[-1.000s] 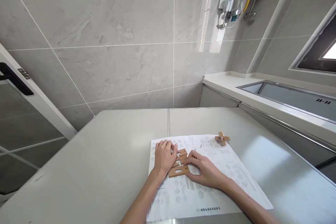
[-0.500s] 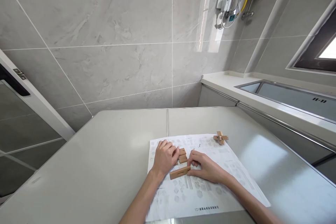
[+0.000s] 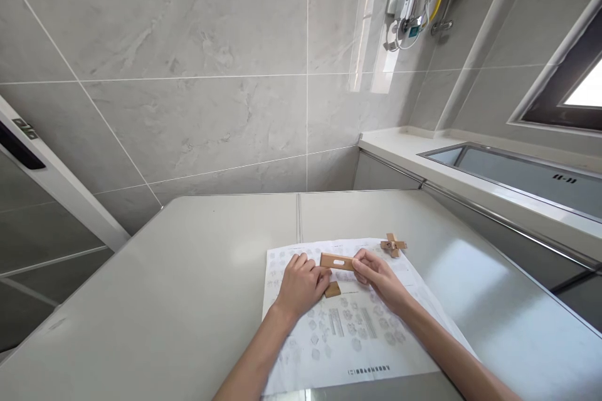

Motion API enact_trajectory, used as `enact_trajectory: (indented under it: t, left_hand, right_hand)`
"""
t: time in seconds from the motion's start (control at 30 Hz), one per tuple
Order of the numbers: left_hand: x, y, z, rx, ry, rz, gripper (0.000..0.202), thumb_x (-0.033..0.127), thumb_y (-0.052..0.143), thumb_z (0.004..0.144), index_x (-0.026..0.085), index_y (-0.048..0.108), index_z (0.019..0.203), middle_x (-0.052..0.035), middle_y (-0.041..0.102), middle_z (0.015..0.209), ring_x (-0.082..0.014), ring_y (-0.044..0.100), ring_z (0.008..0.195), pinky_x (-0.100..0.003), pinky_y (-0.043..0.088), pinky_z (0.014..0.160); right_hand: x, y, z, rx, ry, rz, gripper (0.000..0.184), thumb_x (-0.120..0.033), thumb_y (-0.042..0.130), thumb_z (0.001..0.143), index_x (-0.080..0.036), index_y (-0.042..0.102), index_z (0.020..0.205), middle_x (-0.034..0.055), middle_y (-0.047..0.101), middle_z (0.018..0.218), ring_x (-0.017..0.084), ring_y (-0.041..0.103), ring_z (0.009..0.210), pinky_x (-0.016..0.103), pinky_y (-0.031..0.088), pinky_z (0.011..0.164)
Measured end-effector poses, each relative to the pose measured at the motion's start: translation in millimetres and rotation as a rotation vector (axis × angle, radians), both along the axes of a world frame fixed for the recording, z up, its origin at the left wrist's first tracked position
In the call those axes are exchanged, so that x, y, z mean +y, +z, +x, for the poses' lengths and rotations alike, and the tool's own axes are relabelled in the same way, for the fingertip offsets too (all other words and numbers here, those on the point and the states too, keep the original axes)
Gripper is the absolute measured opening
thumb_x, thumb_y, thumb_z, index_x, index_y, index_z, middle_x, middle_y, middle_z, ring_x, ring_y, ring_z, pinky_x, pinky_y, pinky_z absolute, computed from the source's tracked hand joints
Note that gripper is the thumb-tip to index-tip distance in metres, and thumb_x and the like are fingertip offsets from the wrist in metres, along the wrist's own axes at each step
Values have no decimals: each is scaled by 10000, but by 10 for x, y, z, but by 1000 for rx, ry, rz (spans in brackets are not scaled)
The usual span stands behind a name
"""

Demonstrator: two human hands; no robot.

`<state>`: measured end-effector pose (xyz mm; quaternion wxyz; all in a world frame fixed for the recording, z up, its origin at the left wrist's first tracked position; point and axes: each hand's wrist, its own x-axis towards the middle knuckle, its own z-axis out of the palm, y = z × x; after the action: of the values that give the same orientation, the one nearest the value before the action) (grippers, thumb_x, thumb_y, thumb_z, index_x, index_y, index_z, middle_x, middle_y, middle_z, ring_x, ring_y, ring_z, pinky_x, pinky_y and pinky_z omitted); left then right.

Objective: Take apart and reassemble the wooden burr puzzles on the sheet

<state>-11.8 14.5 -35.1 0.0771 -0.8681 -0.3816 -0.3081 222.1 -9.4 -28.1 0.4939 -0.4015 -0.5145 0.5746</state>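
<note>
My right hand (image 3: 379, 276) pinches the right end of a flat wooden bar (image 3: 328, 260) with a rounded slot through its middle. The bar is raised over the printed paper sheet (image 3: 329, 351), its left end close above the fingers of my left hand (image 3: 301, 285). That left hand rests curled on the sheet. Its thumb and forefinger close on a small wooden block (image 3: 332, 290), partly hidden under the fingers. Farther back, on the sheet's right corner, lies a cross-shaped wooden piece (image 3: 393, 245) made of interlocked bars.
Under the sheet is a glossy pale table (image 3: 188, 301) with a seam across its back part. A counter with a steel sink (image 3: 522, 178) runs along the right. Tiled wall (image 3: 202, 131) rises behind, and a white-framed door (image 3: 61, 169) stands at left.
My right hand has lifted the wooden bar from low on the sheet, up and to the right. The bar is turned so its slot now shows. My left hand has shifted slightly right.
</note>
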Motion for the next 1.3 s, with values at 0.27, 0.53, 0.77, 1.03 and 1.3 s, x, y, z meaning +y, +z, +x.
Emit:
enact_trajectory:
  t: [0.27,0.53,0.77,1.03,1.3]
  left_hand:
    - [-70,5,90,55,-162,-34,356,268,576,1025,181,686,698,-80,754,833,-228,590,787,-394,394,758]
    - [-127,123,74,-169,-345,-560,518,349,567,996,214,398,526,6,431,520,-159,373,547,-335,218,619]
    - [-211,185,134,-466,-165,-767,615,495,269,1107,226,304,555,20,381,508,-135,370,482,-309,279,574]
    - [-247,207,270,-844,-159,-1395,657,871,369,942,236,502,842,98,379,471,-93,319,336,-232,180,376]
    - [-216,277,240,-991,-292,-1434,605,752,587,937,160,625,1057,79,459,660,-40,250,434,-238,155,443]
  right_hand:
    - [30,-39,0,161,-170,-36,474,-627,823,865,-241,553,811,-78,366,630,124,282,563,279,223,548]
    - [35,-44,3,225,-167,-55,458,-574,839,878,-245,531,800,-78,361,624,122,277,566,264,237,538]
    - [26,-40,21,238,-141,-84,434,-584,819,895,-250,550,827,-71,366,646,123,293,565,269,254,532]
    - [40,-66,25,257,-123,-90,404,-558,812,912,-252,562,831,-69,379,634,129,291,568,273,252,544]
    - [60,-80,29,237,-161,-87,440,-610,824,870,-258,560,844,-68,417,672,129,333,554,277,250,536]
